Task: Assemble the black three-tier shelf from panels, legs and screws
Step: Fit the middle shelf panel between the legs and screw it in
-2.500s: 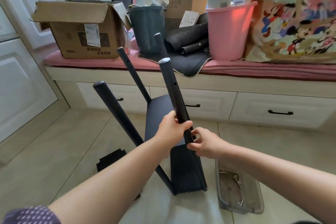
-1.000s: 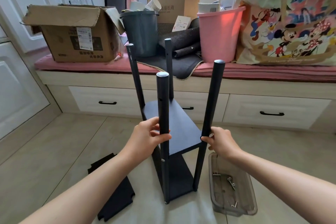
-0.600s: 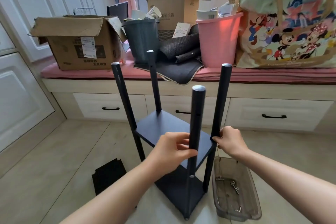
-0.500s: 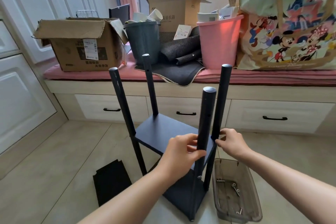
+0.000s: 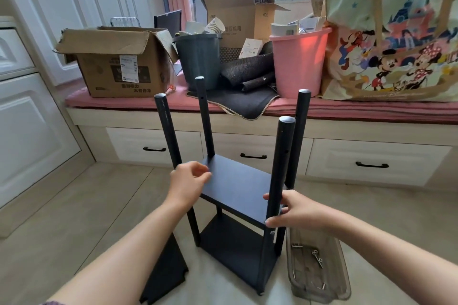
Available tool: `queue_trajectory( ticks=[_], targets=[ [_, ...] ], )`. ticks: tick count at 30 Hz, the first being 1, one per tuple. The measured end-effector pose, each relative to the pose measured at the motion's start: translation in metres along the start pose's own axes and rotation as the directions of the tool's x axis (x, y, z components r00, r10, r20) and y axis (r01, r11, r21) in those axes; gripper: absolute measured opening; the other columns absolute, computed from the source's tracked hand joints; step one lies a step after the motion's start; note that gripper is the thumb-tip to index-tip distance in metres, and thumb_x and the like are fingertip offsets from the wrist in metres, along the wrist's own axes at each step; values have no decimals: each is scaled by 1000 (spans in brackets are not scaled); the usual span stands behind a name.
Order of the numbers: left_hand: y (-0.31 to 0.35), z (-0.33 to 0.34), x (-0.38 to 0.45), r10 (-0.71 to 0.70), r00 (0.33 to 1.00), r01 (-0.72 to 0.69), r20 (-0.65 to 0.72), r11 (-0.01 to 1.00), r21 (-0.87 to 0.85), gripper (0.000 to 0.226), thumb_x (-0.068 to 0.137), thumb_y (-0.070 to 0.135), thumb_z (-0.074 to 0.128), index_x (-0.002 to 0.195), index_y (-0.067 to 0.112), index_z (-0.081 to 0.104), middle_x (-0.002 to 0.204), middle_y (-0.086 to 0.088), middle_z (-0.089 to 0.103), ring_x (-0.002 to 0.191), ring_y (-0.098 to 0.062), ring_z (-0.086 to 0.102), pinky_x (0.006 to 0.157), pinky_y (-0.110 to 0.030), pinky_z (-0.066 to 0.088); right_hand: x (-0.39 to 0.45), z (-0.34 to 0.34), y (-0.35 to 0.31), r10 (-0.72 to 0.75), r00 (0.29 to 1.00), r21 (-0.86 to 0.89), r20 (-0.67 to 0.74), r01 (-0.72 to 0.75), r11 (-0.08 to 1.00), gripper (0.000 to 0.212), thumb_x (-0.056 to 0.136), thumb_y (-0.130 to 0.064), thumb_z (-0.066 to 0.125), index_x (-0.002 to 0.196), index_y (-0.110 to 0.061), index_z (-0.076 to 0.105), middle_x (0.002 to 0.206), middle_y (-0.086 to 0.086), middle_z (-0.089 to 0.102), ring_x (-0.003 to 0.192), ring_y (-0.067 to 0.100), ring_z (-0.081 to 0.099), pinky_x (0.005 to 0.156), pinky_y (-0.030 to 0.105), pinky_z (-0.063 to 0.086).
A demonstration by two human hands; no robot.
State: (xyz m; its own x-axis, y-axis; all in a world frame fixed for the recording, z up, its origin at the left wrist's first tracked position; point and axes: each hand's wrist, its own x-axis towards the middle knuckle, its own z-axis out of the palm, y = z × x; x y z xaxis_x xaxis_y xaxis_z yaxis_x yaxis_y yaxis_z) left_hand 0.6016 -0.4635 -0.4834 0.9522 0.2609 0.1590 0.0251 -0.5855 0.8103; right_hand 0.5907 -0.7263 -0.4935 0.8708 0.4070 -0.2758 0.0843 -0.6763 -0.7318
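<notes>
Pale floor tiles (image 5: 81, 208) fill the lower part of the frame, and a pink-cushioned window seat (image 5: 359, 110) crowded with boxes and buckets runs across the upper half. At centre frame the partly built black shelf (image 5: 238, 205) is stood upright on the tiles; two panels are seen fixed between four legs, and the upper lengths of the legs are left bare. The third panel (image 5: 166, 272) is seen lying flat on the floor at lower left, just beside the frame. A clear plastic tray (image 5: 319, 290) with loose screws (image 5: 317, 257) is set at lower right.

The left hand (image 5: 188, 183) is held at the left edge of the upper panel, its fingers loosely curled and gripping nothing that can be made out. The right hand (image 5: 295, 212) is wrapped around the near right leg (image 5: 280, 176) at the level of the upper panel.

The frame appears to be being steadied and squared after two tiers; the top tier is judged not yet fitted. Next, the loose panel would probably have to be lifted, lined up with the holes near the leg tops, and fastened with screws from the tray.
</notes>
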Motion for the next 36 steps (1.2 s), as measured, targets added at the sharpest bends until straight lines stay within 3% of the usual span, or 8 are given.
queue_trajectory(
  ticks=[2,6,9,13,16,23,27,36],
  targets=[
    [-12,-11,8,-106,990,105,-95,994,-17,8,91,16,71,98,12,72,92,-2,72,94,-20,67,86,-35,54,2,4,-4,-19,998,-52,-67,15,999,39,84,-38,74,117,-24,58,120,-12,59,106,0,55,98,26,47],
    [-21,-24,23,-223,943,204,-246,974,-102,25,93,20,69,113,12,57,103,-4,62,103,-24,57,76,-31,42,5,9,-8,-10,981,-98,-194,-9,995,49,90,-42,67,121,-4,57,124,7,63,106,12,60,92,30,49],
    [-22,-28,34,-189,966,150,-177,966,-212,57,94,18,69,143,15,38,127,-5,55,114,-22,54,77,-23,42,6,10,-9,-7,983,-106,-185,-12,994,47,92,-34,65,122,0,55,124,17,61,114,27,59,98,40,48],
    [-23,-31,41,-121,990,93,-68,943,-321,73,96,13,66,155,26,25,149,-4,44,133,-22,46,96,-33,39,9,9,-5,-16,984,-83,-178,1,997,34,91,-30,64,114,-4,59,112,10,63,107,27,61,97,40,49],
    [-23,-33,43,-99,992,66,-80,937,-343,68,96,11,66,152,26,30,140,-6,50,123,-20,50,94,-34,41,12,5,2,-23,982,-27,-188,19,999,23,91,-27,65,111,-25,53,106,-9,59,106,13,59,95,30,48],
    [-24,-32,28,-27,993,2,-116,977,-214,48,95,7,66,136,19,44,128,-11,52,99,-15,55,67,-17,41,20,-11,18,45,947,84,-318,-19,996,26,93,-17,63,115,-20,50,109,1,64,105,16,62,90,31,52],
    [-20,-35,16,15,994,-35,-108,982,-184,39,95,2,63,129,15,48,124,-14,53,96,-17,57,66,-15,42,25,-14,29,1,880,-11,-475,-7,1000,35,96,-20,62,127,-12,47,90,-11,57,79,-1,55,56,5,42],
    [-10,-37,-7,108,994,-110,-27,985,-131,30,90,-2,66,108,17,52,92,0,59,81,-16,63,64,-21,49,29,-20,41,92,814,62,-574,-69,996,25,98,-21,58,118,-8,48,94,10,63,79,26,62,63,31,46]
  ],
)
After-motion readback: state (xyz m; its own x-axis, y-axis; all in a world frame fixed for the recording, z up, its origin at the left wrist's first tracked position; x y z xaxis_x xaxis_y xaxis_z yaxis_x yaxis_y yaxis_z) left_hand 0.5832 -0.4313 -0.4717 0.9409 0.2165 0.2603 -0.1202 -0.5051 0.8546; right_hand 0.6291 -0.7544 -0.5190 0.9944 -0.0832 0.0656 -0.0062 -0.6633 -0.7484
